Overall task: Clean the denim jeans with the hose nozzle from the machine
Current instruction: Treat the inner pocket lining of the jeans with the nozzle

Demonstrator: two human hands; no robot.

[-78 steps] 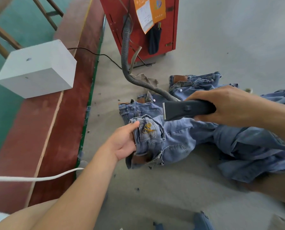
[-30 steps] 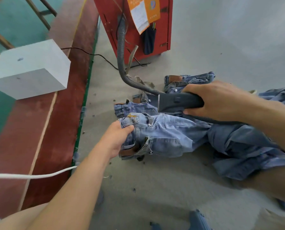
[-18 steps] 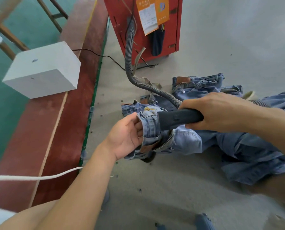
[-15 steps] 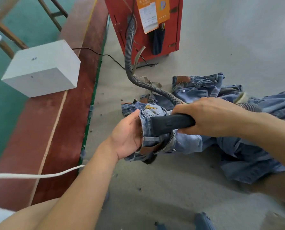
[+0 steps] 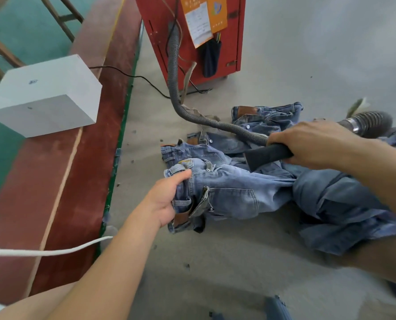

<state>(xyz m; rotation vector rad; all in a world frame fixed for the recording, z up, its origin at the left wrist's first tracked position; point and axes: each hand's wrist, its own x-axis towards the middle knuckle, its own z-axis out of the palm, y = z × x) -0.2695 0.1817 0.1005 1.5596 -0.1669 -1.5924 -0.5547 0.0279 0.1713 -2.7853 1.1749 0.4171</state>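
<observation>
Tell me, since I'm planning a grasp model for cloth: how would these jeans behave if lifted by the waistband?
Probably floppy: the jeans lie crumpled in folds, bunching where the left hand grips the waistband. The legs would likely hang and drag, since they trail across the floor. Unlikely to slip: the denim looks coarse.

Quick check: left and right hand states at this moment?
Left hand: grips the jeans at the waistband.
Right hand: holds the black nozzle.

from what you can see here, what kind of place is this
Probably a garment workshop or small factory floor. Several pairs of denim jeans lie on a bare concrete floor, and a ribbed hose runs from a red machine cabinet.
</observation>
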